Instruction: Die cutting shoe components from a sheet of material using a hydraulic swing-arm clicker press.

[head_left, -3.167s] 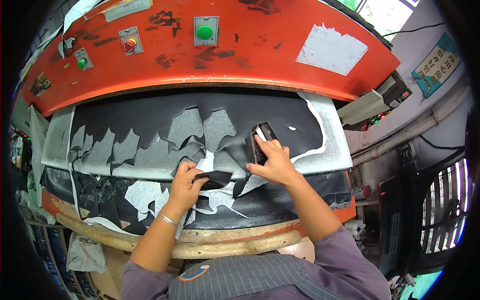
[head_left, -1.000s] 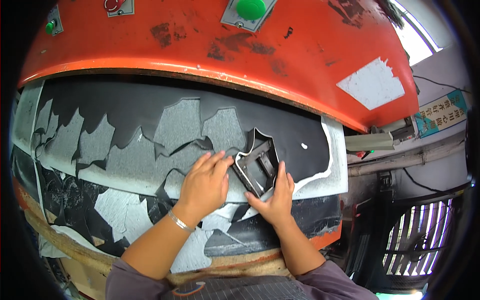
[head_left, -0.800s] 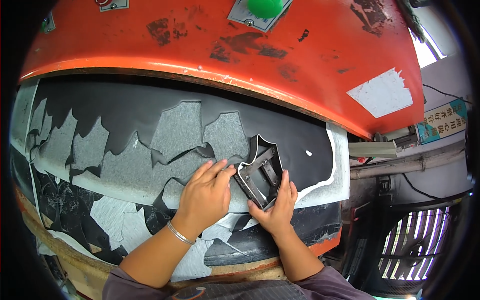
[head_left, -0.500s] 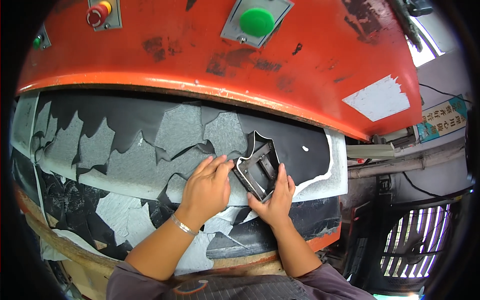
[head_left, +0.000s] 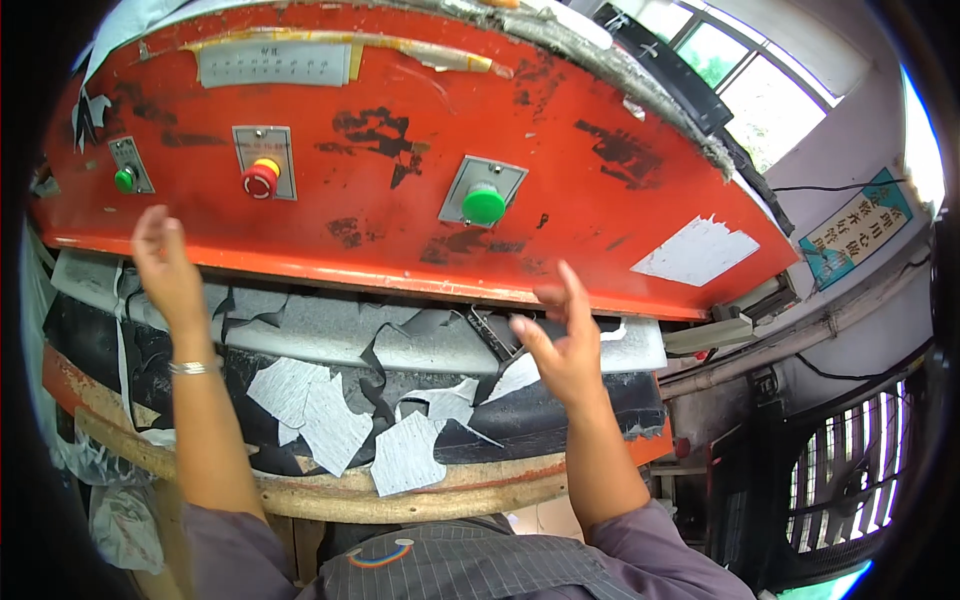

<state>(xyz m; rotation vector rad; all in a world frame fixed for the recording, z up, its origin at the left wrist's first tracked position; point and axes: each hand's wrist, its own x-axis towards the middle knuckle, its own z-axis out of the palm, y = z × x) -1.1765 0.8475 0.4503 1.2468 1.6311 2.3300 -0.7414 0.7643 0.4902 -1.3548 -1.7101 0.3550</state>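
Note:
My left hand (head_left: 168,268) is raised in front of the red machine panel, below and right of a small green button (head_left: 124,180), and holds nothing. Fingers apart, my right hand (head_left: 570,350) hangs empty below and to the right of a large green button (head_left: 484,205). Beside its thumb, the steel cutting die (head_left: 496,338) stands on dark sheet material, mostly hidden under the panel's lower edge. A red emergency-stop knob (head_left: 260,180) sits between the two green buttons.
Grey-white cut scraps (head_left: 325,420) lie along the near ledge, some overhanging the wooden edge (head_left: 330,500). The red panel (head_left: 370,240) spans the work area. A black fan (head_left: 850,480) stands at right, below a wall sign (head_left: 855,230).
Both hands have let go of the cutting die. My left hand has moved far left and up, my right slightly up. The view has tilted upward, showing more panel.

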